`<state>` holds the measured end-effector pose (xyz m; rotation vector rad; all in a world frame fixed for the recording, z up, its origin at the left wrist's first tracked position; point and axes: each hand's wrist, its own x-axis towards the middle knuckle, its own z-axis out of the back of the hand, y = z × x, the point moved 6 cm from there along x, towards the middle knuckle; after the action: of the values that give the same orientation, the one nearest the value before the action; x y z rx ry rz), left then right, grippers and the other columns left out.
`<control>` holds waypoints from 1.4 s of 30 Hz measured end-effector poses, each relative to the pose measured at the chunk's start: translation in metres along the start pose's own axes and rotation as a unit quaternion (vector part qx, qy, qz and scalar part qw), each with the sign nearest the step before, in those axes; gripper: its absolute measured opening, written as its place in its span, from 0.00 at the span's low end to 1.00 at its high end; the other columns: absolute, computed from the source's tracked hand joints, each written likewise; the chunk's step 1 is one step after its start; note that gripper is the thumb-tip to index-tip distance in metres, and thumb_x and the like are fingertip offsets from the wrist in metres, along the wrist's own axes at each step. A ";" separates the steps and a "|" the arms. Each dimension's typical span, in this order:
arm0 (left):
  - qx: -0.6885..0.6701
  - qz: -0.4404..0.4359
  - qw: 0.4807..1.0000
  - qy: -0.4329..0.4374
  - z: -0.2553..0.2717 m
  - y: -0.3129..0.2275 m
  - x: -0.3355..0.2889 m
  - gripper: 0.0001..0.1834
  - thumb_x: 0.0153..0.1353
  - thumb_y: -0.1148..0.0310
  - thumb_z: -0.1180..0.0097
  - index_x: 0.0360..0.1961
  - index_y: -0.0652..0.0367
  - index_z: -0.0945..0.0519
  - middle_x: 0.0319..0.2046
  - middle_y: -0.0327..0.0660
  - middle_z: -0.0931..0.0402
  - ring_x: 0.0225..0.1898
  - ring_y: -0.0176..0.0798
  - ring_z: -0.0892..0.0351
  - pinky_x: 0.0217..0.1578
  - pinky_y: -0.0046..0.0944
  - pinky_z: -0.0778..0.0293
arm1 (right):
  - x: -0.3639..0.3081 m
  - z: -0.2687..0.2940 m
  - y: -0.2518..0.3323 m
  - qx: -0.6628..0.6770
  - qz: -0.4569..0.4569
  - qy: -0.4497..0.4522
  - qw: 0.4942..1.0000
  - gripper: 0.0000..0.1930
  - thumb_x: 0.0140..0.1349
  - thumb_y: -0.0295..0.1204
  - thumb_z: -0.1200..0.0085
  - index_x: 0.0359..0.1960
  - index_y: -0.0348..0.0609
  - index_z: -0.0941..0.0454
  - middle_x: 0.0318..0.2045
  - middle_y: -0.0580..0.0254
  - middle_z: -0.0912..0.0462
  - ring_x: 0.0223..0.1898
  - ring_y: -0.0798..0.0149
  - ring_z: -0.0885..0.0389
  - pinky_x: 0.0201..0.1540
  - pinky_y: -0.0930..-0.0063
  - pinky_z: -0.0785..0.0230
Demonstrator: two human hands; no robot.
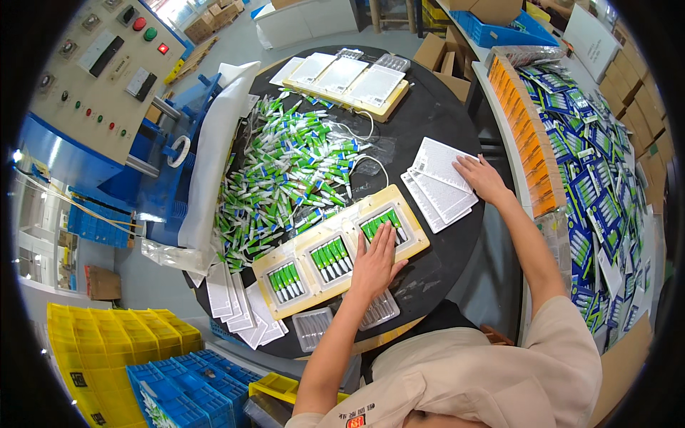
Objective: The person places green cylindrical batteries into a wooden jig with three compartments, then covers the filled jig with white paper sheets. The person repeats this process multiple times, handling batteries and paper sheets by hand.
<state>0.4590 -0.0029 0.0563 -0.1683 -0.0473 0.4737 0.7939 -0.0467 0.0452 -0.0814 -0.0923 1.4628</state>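
My left hand (pixel 377 265) lies with its fingers outstretched over the right-hand compartment of a pale yellow three-compartment mould (pixel 419 245). Its fingertips rest on a row of small green-and-white tubes (pixel 374 227), partly covering them. The middle and left compartments hold similar rows of tubes (pixel 330 259), side by side. To the right, my right hand (pixel 485 178) is open, its fingers flat on the edge of the top card in a fan of white printed cards (pixel 437 192). Neither hand grips anything that shows.
A heap of loose tubes (pixel 285 167) covers the round black table's left side. A second yellow mould (pixel 385 108) bearing white cards stands at its far edge. Clear plastic blisters (pixel 312 329) lie near me. A control panel (pixel 93 64) rises at left; filled blue packs (pixel 599 207) are heaped at right.
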 end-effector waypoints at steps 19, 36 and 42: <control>-0.080 0.349 0.889 -0.287 0.082 0.132 -0.250 0.16 0.72 0.69 0.49 0.57 0.65 0.23 0.56 0.53 0.22 0.60 0.59 0.26 0.65 0.53 0.37 | -0.095 0.081 0.239 0.134 0.224 -0.288 0.922 0.18 0.63 0.25 0.48 0.54 0.33 0.20 0.57 0.52 0.18 0.60 0.55 0.19 0.64 0.63 0.26; -0.063 0.300 0.951 -0.044 0.063 0.172 -0.345 0.49 0.49 0.54 0.24 0.70 0.56 0.33 0.71 0.49 0.36 0.72 0.54 0.39 0.71 0.67 0.48 | -0.036 0.037 0.100 0.098 -0.007 0.060 0.993 0.42 0.49 0.14 0.42 0.70 0.49 0.34 0.72 0.52 0.35 0.70 0.49 0.34 0.74 0.50 0.43; -0.023 0.273 0.962 0.000 0.052 0.184 -0.344 0.40 0.51 0.61 0.26 0.65 0.55 0.28 0.65 0.44 0.29 0.68 0.51 0.32 0.69 0.63 0.43 | -0.040 0.029 0.112 0.081 -0.002 -0.032 0.996 0.38 0.54 0.16 0.45 0.70 0.50 0.34 0.69 0.57 0.30 0.68 0.53 0.31 0.70 0.49 0.40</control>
<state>0.0659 0.0082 0.0736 -0.2272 -0.0106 1.0241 0.6760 -0.0744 0.0609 0.0976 -0.0268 1.4644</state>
